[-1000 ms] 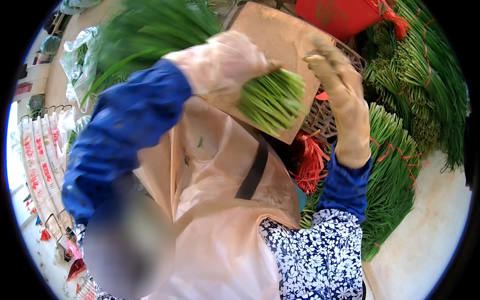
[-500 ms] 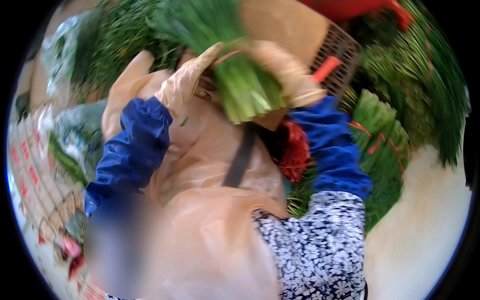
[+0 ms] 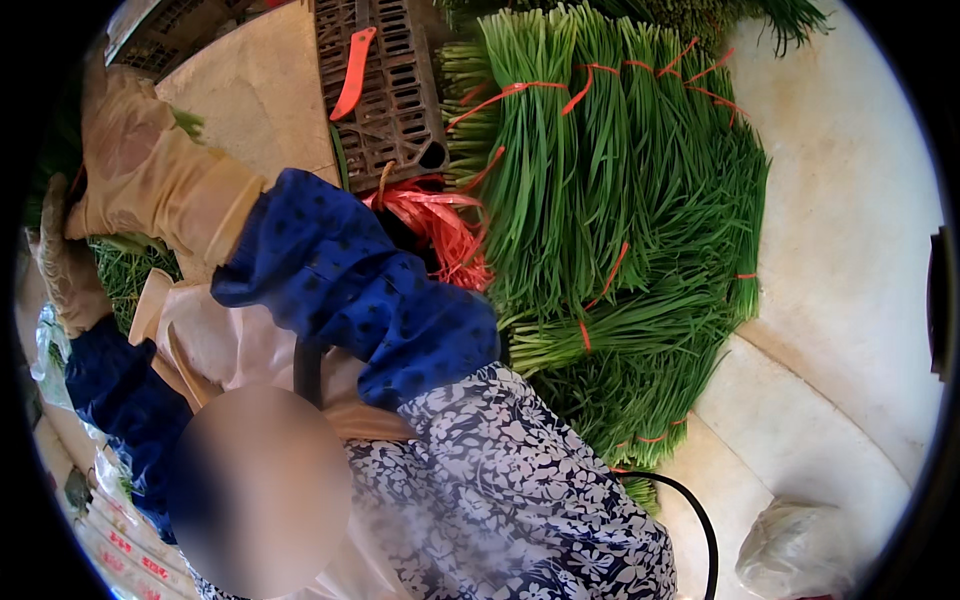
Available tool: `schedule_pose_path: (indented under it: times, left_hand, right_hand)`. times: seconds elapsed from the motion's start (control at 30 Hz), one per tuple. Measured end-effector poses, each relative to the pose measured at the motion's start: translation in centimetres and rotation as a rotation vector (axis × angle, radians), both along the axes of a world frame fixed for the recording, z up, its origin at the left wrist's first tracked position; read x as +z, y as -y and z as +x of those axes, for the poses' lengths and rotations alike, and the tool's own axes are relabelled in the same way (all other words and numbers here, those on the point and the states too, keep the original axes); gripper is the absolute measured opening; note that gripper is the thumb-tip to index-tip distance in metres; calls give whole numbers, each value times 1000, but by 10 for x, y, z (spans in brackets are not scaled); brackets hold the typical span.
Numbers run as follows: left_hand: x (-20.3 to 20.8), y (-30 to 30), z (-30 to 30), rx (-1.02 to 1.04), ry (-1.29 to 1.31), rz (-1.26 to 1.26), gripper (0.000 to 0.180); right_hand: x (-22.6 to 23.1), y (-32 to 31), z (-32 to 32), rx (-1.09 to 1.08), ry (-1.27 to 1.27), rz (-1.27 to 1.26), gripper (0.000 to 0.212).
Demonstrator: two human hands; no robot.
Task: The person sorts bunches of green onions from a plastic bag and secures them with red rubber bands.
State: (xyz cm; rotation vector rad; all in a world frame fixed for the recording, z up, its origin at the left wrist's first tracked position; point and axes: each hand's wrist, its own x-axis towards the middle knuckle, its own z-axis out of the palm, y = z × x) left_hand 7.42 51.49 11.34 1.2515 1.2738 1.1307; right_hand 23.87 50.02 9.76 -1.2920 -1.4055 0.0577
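Observation:
Both of my hands wear tan gloves and blue sleeve covers and are at the far left. Between them is a bunch of garlic chives, its pale cut stems (image 3: 132, 243) showing below my right hand (image 3: 140, 165). That hand reaches over the bunch from the right, fingers curled around it. Against its left side is my left hand (image 3: 68, 262), closed on the bunch. The dark rim of the picture hides most of the leaves and some fingertips.
Several tied garlic chive bunches (image 3: 600, 190) lie piled on the right on a pale surface (image 3: 830, 230). A brown crate (image 3: 395, 110) carries a flat red-orange strip-like object (image 3: 353, 75). Beside it are a tan board (image 3: 260, 95) and red plastic ties (image 3: 440, 225). A clear bag (image 3: 800, 550) lies lower right.
Both hands have carried the garlic chive bunch from the upper middle to the far left. My view has turned rightward, bringing more of the piled bunches into sight.

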Motion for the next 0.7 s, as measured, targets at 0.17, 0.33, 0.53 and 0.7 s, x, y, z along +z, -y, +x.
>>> schedule_pose_path:
  times: [0.17, 0.33, 0.53, 0.7]
  left_hand:
    - [-64, -2, 35, -264, -126, -57, 44]
    - [-76, 5, 55, -406, -139, -34, 47]
    - [-55, 1, 70, -563, -247, 171, 39]
    - [16, 56, 183, -962, -142, 429, 52]
  right_hand:
    - [-73, 19, 27, 217, -492, 20, 116]
    - [-120, 33, 27, 142, -376, -241, 133]
    - [-59, 57, 81, 305, -702, -170, 101]
    - [-21, 132, 153, 87, -756, -96, 52]
